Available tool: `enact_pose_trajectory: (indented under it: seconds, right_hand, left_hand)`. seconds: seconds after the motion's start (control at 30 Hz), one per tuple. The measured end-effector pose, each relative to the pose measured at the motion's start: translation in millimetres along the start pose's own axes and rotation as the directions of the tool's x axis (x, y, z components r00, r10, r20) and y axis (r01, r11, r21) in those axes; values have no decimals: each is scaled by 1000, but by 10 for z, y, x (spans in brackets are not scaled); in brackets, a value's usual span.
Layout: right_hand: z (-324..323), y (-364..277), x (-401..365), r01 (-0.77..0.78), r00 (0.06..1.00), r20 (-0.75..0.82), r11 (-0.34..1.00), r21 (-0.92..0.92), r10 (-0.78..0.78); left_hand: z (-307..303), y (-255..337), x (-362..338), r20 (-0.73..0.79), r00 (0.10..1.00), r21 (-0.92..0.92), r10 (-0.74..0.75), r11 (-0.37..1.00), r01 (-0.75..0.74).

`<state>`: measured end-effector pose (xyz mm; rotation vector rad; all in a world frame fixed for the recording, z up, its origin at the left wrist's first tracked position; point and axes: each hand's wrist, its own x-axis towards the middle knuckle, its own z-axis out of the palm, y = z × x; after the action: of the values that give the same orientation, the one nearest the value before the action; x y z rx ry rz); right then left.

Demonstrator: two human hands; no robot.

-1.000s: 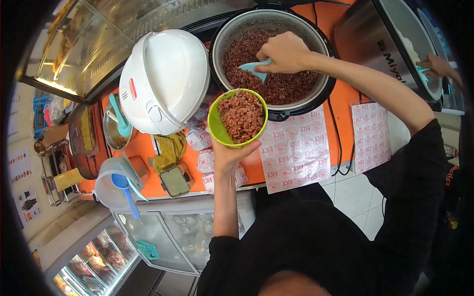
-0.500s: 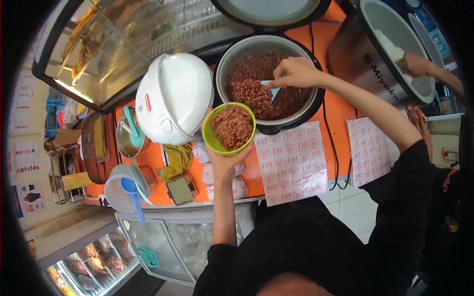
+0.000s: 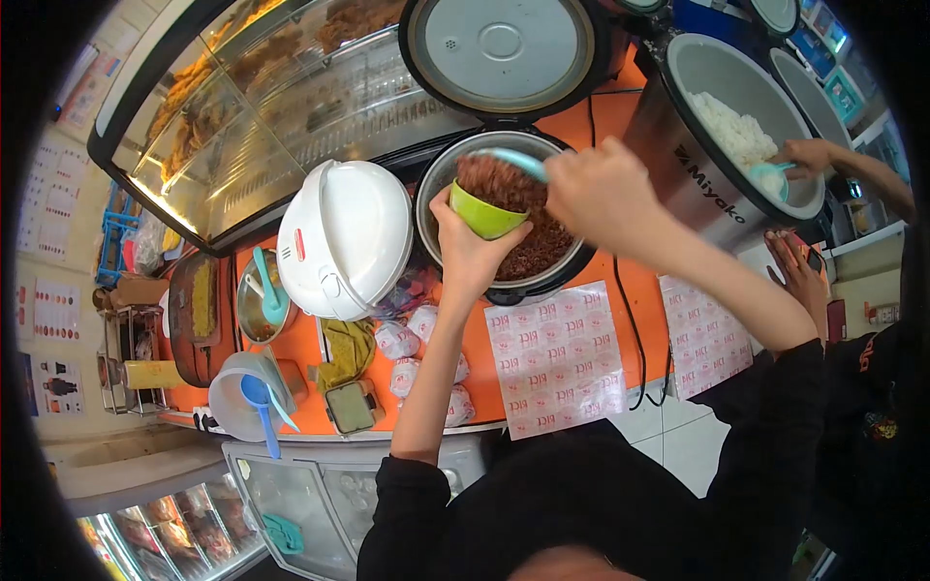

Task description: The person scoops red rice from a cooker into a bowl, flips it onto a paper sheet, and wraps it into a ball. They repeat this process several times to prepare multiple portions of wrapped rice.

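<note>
My left hand is wrapped round a green bowl, which is tilted over the near left part of an open rice cooker of reddish-brown rice. Closed on the handle of a light blue rice paddle, my right hand is at the cooker's right side. The paddle's blade is at the bowl's mouth, where reddish rice is heaped and slightly blurred. A printed paper sheet lies on the orange counter in front of the cooker.
Left of the cooker stands a white lidded cooker, with wrapped packets in front. A glass display case is behind. At right, a co-worker's hand holds a scoop in a tall cooker of white rice. A black cord crosses the counter.
My left hand has raised the bowl from the cooker's near rim to over it and tilted it. The paddle has come up from the rice to the bowl. The view has shifted.
</note>
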<state>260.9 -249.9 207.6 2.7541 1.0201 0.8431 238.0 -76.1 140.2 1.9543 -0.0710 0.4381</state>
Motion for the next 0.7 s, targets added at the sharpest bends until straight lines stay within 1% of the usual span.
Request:
enact_pose_trajectory:
  seconds: [0.03,0.07,0.1,0.13,0.2,0.23,0.27,0.3,0.33,0.37,0.4,0.43,0.47,0.5,0.53,0.57,0.6,0.63,0.67,0.7]
  right_hand:
    - [-39,-155,-59,97,995,-10,981,-167,-100]
    - [-49,-325,-133,149,987,-3,913,-381,-162]
    - [-24,-460,-189,158,976,-27,785,-600,-216]
    - [-17,-496,-268,200,961,0,698,-687,-276]
    - [-28,-520,-290,203,965,23,685,-700,-262]
    - [-20,-465,-273,158,979,-18,811,-563,-203]
    - [-2,-379,-254,104,990,-48,909,-403,-134]
    - [-88,-218,-209,38,998,-41,961,-272,-51]
    - [-172,-72,-186,-55,998,6,980,-192,58]
    - [-390,37,-154,-199,972,119,979,-50,203]
    - [-601,119,-87,-410,868,367,899,151,334]
    - [-406,190,-173,-352,935,221,800,486,277]
    - [-313,203,-180,-214,963,57,618,756,263]
    - [-270,186,-243,-337,941,264,487,806,213]
    - [-244,132,-314,-467,882,452,353,811,131]
    - [-234,-3,-323,-555,831,521,331,763,194]
    - [-277,-101,-295,-555,831,520,331,763,196]
    - [-324,-178,-267,-577,815,547,364,731,192]
    - [-342,-225,-233,-596,797,573,394,699,190]
    - [-285,-239,-213,-599,796,572,390,699,196]
  left_hand:
    - [48,0,31,-11,999,-13,-37,999,37]
    - [91,-1,60,-20,997,-25,-77,997,76]
    - [139,-5,94,-38,994,-91,-99,991,95]
    - [154,-13,117,-34,995,-89,-99,991,95]
    - [141,-42,157,17,995,-158,-94,983,95]
    - [127,-64,148,23,997,-146,-67,987,70]
    - [108,-84,133,22,998,-140,-65,988,68]
    - [82,-101,127,73,994,-200,-77,976,90]
    - [46,-106,126,127,988,-256,-83,960,114]
    - [16,-85,97,162,978,-303,-129,937,174]
    - [-3,-70,92,160,979,-301,-125,938,170]
    - [-12,-55,80,178,976,-343,-124,922,179]
    - [-18,-39,68,197,973,-384,-123,903,192]
    - [-25,-7,74,202,974,-380,-99,909,171]
    - [-21,4,76,203,974,-380,-98,909,171]
    - [-10,14,78,216,971,-409,-108,893,190]
    - [2,20,82,228,966,-437,-117,875,210]
    - [-2,-61,102,230,970,-396,-78,903,167]
    - [-14,-48,115,234,969,-393,-74,905,164]
    - [-22,-22,112,231,971,-410,-67,898,159]
